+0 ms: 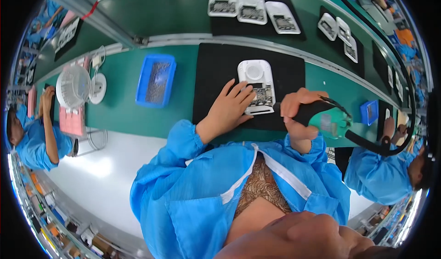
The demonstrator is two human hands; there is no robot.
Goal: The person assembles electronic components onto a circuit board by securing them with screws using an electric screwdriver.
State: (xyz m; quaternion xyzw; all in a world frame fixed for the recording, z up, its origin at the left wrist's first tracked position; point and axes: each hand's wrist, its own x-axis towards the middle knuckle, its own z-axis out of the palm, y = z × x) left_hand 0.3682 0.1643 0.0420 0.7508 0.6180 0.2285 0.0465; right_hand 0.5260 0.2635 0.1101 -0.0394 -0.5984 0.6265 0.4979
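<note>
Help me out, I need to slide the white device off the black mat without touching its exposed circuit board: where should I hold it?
Judging by its pose, hold the white device by its long plastic side walls, coming from the far end with the round recess. The circuit board fills the near half, where the left hand rests and the right hand holds the electric screwdriver.

Green bench point(124, 112); black mat point(216, 79), blue tray point(156, 80), perhaps fan point(73, 86).

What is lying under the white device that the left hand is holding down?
A black mat lies under the white device, on the green bench. The left hand covers the device's lower left edge, so the mat beneath that part is hidden.
</note>
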